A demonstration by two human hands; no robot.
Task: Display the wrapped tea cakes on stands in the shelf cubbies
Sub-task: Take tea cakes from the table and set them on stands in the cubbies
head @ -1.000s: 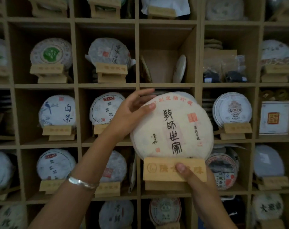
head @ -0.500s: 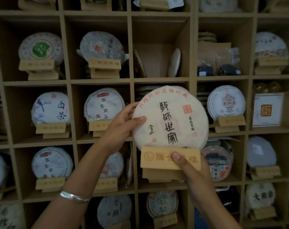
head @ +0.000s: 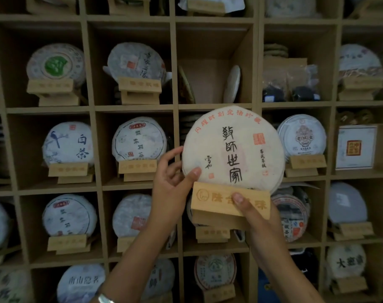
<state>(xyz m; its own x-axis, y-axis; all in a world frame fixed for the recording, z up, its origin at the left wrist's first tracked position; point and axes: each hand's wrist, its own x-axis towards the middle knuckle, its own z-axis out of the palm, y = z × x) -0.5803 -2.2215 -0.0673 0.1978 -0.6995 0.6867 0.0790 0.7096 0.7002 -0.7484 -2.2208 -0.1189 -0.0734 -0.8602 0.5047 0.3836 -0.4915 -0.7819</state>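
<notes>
The wrapped tea cake (head: 233, 147) sits upright in its wooden stand (head: 230, 202), held in the air before the shelf. The right hand (head: 258, 219) grips the stand from below, thumb on its front; the left hand (head: 170, 182) steadies the cake's lower left edge. It looks stiff, fairly heavy, thin-papered, so carry by the stand toward the open cubby (head: 214, 62) behind.

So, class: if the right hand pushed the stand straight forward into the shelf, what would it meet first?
Probably the shelf divider or the stacked tea cakes in the cubby behind, since the right hand holds the wooden stand in front of them; depth is unclear.
</notes>
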